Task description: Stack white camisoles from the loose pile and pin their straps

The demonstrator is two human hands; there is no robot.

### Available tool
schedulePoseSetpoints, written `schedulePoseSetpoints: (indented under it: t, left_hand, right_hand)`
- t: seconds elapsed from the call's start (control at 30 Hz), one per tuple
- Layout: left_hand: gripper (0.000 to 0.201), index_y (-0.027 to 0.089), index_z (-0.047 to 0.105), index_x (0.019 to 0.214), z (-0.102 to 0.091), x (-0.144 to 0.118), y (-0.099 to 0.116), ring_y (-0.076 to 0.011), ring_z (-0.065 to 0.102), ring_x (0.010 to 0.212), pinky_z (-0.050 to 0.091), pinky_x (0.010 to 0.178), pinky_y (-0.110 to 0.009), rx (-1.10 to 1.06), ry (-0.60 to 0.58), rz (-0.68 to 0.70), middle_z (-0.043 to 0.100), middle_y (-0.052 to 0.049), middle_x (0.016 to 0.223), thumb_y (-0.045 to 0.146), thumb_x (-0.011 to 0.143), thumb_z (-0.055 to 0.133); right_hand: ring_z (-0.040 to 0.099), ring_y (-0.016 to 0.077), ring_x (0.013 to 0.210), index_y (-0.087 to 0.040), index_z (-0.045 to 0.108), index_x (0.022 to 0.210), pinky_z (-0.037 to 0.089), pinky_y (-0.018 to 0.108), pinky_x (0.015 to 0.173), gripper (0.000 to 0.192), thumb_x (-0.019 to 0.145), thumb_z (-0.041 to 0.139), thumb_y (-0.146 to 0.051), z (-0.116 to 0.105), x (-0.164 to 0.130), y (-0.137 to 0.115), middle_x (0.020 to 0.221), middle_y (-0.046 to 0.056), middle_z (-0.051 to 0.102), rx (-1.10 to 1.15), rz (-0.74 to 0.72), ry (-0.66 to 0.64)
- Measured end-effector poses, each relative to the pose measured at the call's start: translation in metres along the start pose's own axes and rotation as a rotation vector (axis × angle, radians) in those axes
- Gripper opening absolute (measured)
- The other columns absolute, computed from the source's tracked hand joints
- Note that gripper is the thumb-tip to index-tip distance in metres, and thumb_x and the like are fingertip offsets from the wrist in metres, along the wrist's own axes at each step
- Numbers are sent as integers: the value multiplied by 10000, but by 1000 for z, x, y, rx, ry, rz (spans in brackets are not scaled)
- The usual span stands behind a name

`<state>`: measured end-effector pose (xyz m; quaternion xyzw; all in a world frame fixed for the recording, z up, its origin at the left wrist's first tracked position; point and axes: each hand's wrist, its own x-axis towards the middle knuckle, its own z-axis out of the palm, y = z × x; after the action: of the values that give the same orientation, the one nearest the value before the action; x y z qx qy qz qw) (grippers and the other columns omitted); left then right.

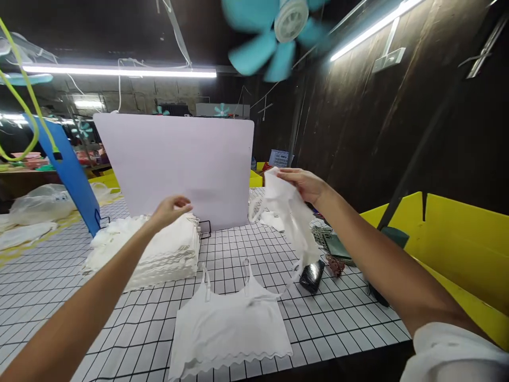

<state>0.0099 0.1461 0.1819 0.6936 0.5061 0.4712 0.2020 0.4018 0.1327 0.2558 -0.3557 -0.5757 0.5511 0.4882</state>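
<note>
My right hand (304,183) is raised at the right, its fingers closed on a white strappy top (292,212) that hangs down, partly blurred, with a thin strap trailing below. Over a thick stack of folded white tops (169,254) hovers my left hand (172,209), fingers loosely curved and apart, with nothing visible in it. Flat on the gridded table in front of me lies another white camisole top (234,329), straps pointing away and wavy hem towards me.
A white upright board (183,164) stands behind the stack, and a blue panel (66,175) at its left. A shiny black object (312,277) lies on the table (222,249) at the right. Yellow bins (465,233) line the right side; a fan (278,32) hangs overhead.
</note>
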Motion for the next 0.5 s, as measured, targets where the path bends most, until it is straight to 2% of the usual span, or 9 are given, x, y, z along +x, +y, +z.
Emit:
schedulePoseSetpoints:
  t: [0.07, 0.17, 0.2, 0.27, 0.3, 0.37, 0.43, 0.5]
  left_hand:
    - [444, 176, 729, 927, 33, -6, 18, -249, 653, 939, 500, 859, -368, -145, -69, 61, 726, -102, 956, 533, 674, 808]
    - [458, 189, 697, 1142, 80, -20, 45, -252, 620, 1157, 471, 986, -374, -506, -367, 159, 689, -135, 1228, 438, 770, 793]
    - [474, 199, 676, 1193, 93, -25, 51, -249, 611, 1178, 471, 988, -375, -596, -463, 170, 683, -134, 1238, 406, 783, 794]
    - [482, 200, 654, 1221, 113, -31, 55, -226, 636, 1093, 485, 943, -360, -684, -570, 143, 708, -113, 1112, 361, 792, 800]
    - [468, 192, 657, 1202, 120, -33, 54, -205, 648, 1011, 492, 903, -343, -696, -586, 112, 706, -91, 1027, 347, 787, 807]
    - [460, 185, 658, 1156, 128, -34, 48, -154, 638, 872, 493, 827, -305, -708, -518, 57, 665, -51, 974, 332, 757, 832]
    - [566, 217, 609, 1225, 131, -32, 43, -119, 616, 811, 491, 770, -282, -737, -391, 37, 631, -50, 1090, 333, 727, 852]
    - [718, 273, 515, 1348, 132, -29, 42, -100, 593, 761, 472, 705, -265, -772, -336, 43, 623, -52, 1156, 347, 720, 856]
  right_hand:
    - [710, 160, 682, -199, 650, 1141, 612, 259, 503, 355, 802, 740, -145, 11, 6, 8, 915, 23, 752, 31, 0, -166]
    - [737, 195, 748, -240, 536, 1301, 618, 272, 470, 485, 850, 696, -168, 22, 9, 14, 924, 23, 748, 17, 11, -384]
    - [740, 197, 753, -249, 494, 1335, 619, 268, 473, 501, 873, 677, -183, 23, 9, 15, 914, 25, 747, 1, 13, -429]
    - [736, 185, 718, -262, 426, 1372, 623, 269, 484, 512, 910, 643, -213, 24, 7, 15, 895, 24, 746, -34, 14, -486]
    - [731, 178, 695, -264, 404, 1378, 626, 273, 487, 516, 918, 635, -224, 23, 6, 15, 891, 23, 745, -44, 7, -498]
    - [722, 173, 664, -266, 373, 1383, 625, 278, 479, 532, 920, 633, -237, 19, 5, 16, 889, 20, 745, -50, -18, -505]
    - [716, 174, 645, -264, 349, 1392, 617, 276, 462, 552, 919, 633, -248, 15, 3, 18, 877, 21, 745, -57, -25, -506]
    - [706, 174, 612, -259, 330, 1400, 610, 276, 451, 572, 917, 637, -260, 13, 2, 21, 854, 19, 744, -71, -4, -516]
